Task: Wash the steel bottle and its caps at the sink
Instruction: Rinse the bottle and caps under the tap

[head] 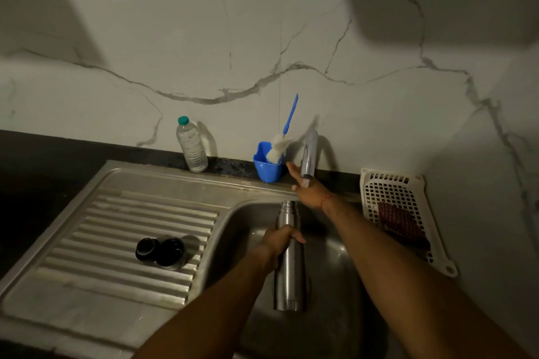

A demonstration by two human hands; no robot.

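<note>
Steel bottle (288,256), smooth, cylindrical and uncapped, is held upright over the sink (335,271), clenched mid-body by the left hand (281,239), while the right hand (306,189) is stretched, fingers spread, beneath the chrome tap (309,154).

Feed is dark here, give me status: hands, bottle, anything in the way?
Left hand gripping steel bottle, upright, uncapped, over sink. Right hand at tap, holding nothing. Two caps on drainboard. Nothing in the way.
</note>
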